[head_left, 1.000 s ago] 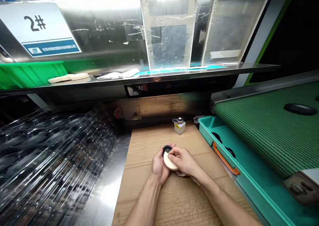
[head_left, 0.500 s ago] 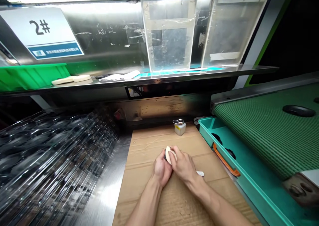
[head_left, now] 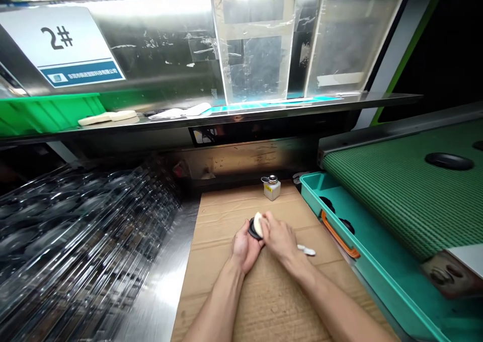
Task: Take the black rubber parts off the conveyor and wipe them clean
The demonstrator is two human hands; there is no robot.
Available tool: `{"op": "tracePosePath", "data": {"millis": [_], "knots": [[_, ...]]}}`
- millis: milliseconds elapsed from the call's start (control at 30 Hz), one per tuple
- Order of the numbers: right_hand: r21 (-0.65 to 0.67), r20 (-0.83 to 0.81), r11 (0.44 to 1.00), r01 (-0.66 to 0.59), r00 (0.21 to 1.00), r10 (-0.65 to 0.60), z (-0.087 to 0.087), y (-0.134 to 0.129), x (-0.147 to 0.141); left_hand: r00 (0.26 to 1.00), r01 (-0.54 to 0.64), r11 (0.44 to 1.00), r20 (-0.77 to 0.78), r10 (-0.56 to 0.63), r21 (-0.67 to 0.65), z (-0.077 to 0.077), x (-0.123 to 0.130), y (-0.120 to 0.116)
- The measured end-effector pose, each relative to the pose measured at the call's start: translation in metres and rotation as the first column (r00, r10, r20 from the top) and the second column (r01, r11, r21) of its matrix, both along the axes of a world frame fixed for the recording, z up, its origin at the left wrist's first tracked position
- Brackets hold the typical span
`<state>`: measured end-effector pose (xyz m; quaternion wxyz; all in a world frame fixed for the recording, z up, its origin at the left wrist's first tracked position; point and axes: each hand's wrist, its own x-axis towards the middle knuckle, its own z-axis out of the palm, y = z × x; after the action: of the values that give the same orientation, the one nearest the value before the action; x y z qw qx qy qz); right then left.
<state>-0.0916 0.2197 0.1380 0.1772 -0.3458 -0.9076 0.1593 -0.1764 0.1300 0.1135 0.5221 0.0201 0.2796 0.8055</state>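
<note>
My left hand [head_left: 245, 247] cups a black disc [head_left: 252, 230], my right hand [head_left: 277, 236] grips a cream pad [head_left: 258, 223] against it; the bottle [head_left: 271, 189] stands unused at 12 o'clock.

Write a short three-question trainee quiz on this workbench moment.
1. True or false: the left hand cups a black round part while the right hand holds a cream pad against it.
2. Which stands on the cardboard sheet, beyond the hands? A) a metal-capped dispensing bottle B) a green bin
3. Fill in the blank: the teal tray right of the cardboard has a ___ handle.

Key: 1 true; 2 A; 3 orange
</note>
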Motion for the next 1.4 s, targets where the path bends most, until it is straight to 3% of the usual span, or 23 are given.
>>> {"op": "tracePosePath", "data": {"millis": [167, 333, 433, 467, 533, 633, 667, 733, 1267, 1400], "knots": [[-0.103, -0.082, 0.966, 0.237, 0.966, -0.246, -0.01, 0.049, 0.018, 1.0, 0.025, 0.999, 0.002, -0.025, 0.02, 0.01, -0.006, -0.008], [-0.262, -0.2, 0.949, 0.177, 0.952, -0.233, -0.033, 0.081, 0.029, 0.999, 0.041, 0.995, 0.029, -0.044, 0.095, 0.028, -0.006, -0.016], [-0.272, -0.247, 0.95, 0.153, 0.943, -0.223, -0.04, 0.084, 0.027, 0.97, -0.061, 0.998, -0.236, 0.067, 0.031, 0.034, 0.002, -0.02], [-0.267, -0.254, 0.952, 0.151, 0.942, -0.221, -0.041, 0.084, 0.027, 0.913, -0.154, 0.988, -0.382, 0.145, 0.008, 0.035, 0.006, -0.021], [-0.256, -0.255, 0.954, 0.158, 0.941, -0.225, -0.044, 0.083, 0.026, 0.684, -0.362, 0.932, -0.676, 0.275, 0.012, 0.036, 0.012, -0.023], [-0.245, -0.24, 0.953, 0.177, 0.942, -0.236, -0.047, 0.084, 0.025, 0.318, -0.512, 0.855, -0.907, 0.277, 0.082, 0.037, 0.018, -0.026], [-0.241, -0.239, 0.954, 0.177, 0.942, -0.235, -0.048, 0.084, 0.025, 0.245, -0.527, 0.845, -0.935, 0.258, 0.095, 0.036, 0.019, -0.026], [-0.234, -0.24, 0.956, 0.174, 0.943, -0.231, -0.05, 0.085, 0.026, 0.173, -0.535, 0.839, -0.96, 0.221, 0.097, 0.036, 0.02, -0.027], [-0.224, -0.215, 0.957, 0.185, 0.948, -0.234, -0.055, 0.087, 0.027, 0.071, -0.57, 0.813, -0.978, 0.195, 0.121, 0.032, 0.016, -0.031], [-0.233, -0.212, 0.955, 0.185, 0.948, -0.235, -0.055, 0.09, 0.028, 0.109, -0.557, 0.82, -0.967, 0.23, 0.132, 0.032, 0.016, -0.032]]}}
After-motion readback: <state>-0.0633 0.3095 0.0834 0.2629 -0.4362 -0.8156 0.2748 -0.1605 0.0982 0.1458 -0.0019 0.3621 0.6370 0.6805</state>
